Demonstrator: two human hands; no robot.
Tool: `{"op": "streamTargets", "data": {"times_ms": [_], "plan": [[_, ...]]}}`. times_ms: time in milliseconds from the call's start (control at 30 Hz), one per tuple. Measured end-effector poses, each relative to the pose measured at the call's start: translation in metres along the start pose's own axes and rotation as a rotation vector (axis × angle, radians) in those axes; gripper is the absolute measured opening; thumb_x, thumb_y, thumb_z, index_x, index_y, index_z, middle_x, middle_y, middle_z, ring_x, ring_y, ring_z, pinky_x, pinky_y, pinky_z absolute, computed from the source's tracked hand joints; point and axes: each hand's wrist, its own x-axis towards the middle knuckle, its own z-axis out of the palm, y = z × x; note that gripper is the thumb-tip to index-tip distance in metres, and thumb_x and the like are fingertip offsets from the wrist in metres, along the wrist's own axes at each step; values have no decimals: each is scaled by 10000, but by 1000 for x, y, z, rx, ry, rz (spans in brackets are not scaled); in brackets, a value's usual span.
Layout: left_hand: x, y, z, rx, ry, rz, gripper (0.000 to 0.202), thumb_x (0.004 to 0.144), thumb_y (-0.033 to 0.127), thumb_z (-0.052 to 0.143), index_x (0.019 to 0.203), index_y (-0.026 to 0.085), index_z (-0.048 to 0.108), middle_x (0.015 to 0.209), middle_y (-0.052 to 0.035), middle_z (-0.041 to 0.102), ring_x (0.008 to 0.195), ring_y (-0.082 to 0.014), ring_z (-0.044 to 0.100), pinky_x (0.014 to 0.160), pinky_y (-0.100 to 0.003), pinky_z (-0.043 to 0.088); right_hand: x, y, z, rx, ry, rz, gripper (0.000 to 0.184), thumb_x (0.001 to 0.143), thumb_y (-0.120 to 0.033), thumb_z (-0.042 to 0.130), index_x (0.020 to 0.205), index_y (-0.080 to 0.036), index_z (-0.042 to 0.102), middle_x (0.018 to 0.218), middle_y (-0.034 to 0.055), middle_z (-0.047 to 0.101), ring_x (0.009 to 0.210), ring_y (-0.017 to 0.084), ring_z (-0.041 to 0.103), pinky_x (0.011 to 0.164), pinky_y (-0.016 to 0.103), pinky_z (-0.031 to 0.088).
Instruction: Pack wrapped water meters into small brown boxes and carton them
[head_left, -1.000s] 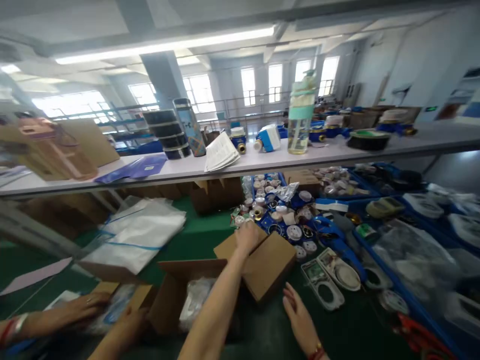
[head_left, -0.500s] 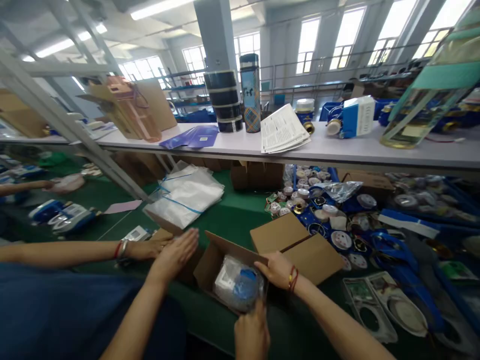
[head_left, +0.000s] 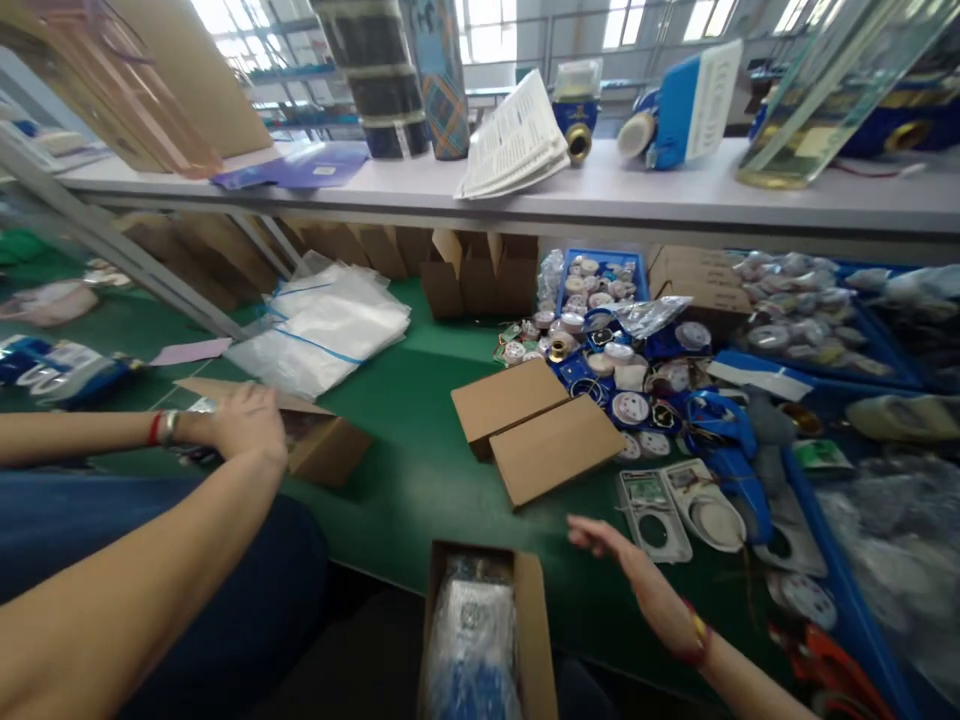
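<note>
An open cardboard box (head_left: 535, 630) is at the bottom centre, cut off by the frame's lower edge. In it lies a device with white and blue parts (head_left: 474, 610), wrapped in clear plastic. My right hand (head_left: 611, 545), with a red band at the wrist, is over the green table to the right of the box, apart from it. Its fingers are stretched out and nothing is in them. Two closed cardboard boxes (head_left: 551, 450) lie side by side beyond that hand. My left hand is out of view.
At left, a co-worker's hands (head_left: 251, 425) are at another open cardboard box (head_left: 330, 450). Plastic bags (head_left: 330, 320) lie behind. Meter parts (head_left: 630, 405) and blue bins (head_left: 847, 560) crowd the right. A shelf (head_left: 510, 205) with bottles and papers crosses above.
The box with the wrapped device has moved down, towards me. My right hand has let go of it and moved right. My left hand has left the view. The view has tilted down.
</note>
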Motion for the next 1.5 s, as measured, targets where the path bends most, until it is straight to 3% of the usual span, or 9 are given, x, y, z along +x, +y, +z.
{"op": "streamTargets", "data": {"times_ms": [167, 333, 533, 833, 967, 1133, 1267, 1400, 1500], "plan": [[-53, 106, 53, -2, -174, 211, 437, 703, 513, 343, 581, 191, 611, 744, -53, 671, 933, -58, 554, 743, -163, 393, 35, 17, 15, 338, -408, 28, 531, 854, -528, 334, 1280, -223, 417, 1337, 74, 426, 1227, 210, 378, 1056, 419, 239], [-115, 242, 115, -97, -382, 617, 265, 772, 400, 471, 557, 296, 584, 601, -19, 619, 691, -152, 580, 519, -251, 417, -65, 31, -17, 404, -237, 228, 556, 812, -545, 398, 1262, -220, 431, 1298, 91, 463, 1197, 244, 411, 1011, 412, 316], [-29, 273, 117, 40, -375, 907, 121, 818, 196, 478, 718, 213, 544, 723, -5, 580, 796, -158, 525, 821, -343, 395, -156, 30, -37, 83, 4, 422, 287, 821, -469, 428, 863, -202, 526, 813, 28, 588, 739, 156, 540, 688, 265, 450], [-18, 355, 178, -340, -409, 943, 100, 788, 261, 480, 820, 183, 534, 853, -50, 528, 786, -169, 473, 672, -286, 397, -76, 34, 11, -667, -138, 144, 158, 801, -198, 391, 878, -182, 528, 824, 49, 630, 755, 178, 586, 664, 272, 414], [-13, 348, 205, -656, -499, 700, 126, 826, 188, 430, 856, 175, 551, 862, -47, 555, 854, -131, 515, 747, -223, 433, -88, 27, 1, -569, -197, 112, 259, 775, -122, 338, 933, -160, 540, 887, 80, 612, 832, 177, 575, 750, 288, 446], [-36, 267, 166, -735, -736, 634, 334, 843, 161, 366, 1140, 249, 491, 1307, -48, 455, 1228, -194, 381, 1063, -428, 232, -137, 2, -30, -250, -351, 159, 440, 750, -136, 433, 1176, -231, 482, 1344, 81, 399, 1249, 196, 346, 1042, 362, 275], [-47, 237, 154, -845, -912, 411, 556, 810, 349, 488, 1326, 281, 293, 1269, -47, 502, 1194, -246, 428, 1040, -476, 266, -140, 13, -23, -63, -193, 326, 390, 674, -376, 629, 1006, -176, 587, 1082, 102, 601, 1021, 251, 552, 899, 357, 433], [-32, 269, 186, -544, -364, -98, 429, 876, 385, 354, 1231, 148, 395, 1090, -127, 594, 1009, -240, 564, 863, -405, 458, -116, 43, 4, -258, 503, 467, 535, 776, -456, 505, 1184, -122, 412, 1096, 151, 571, 1031, 262, 535, 856, 402, 455], [-16, 301, 206, -288, -96, 247, 492, 841, 350, 453, 1282, 158, 352, 1247, -128, 493, 1174, -244, 438, 1002, -432, 339, -95, 51, 17, -678, 683, 306, 663, 797, -369, 494, 1334, -115, 202, 1337, 177, 372, 1239, 278, 339, 996, 462, 324]]}}
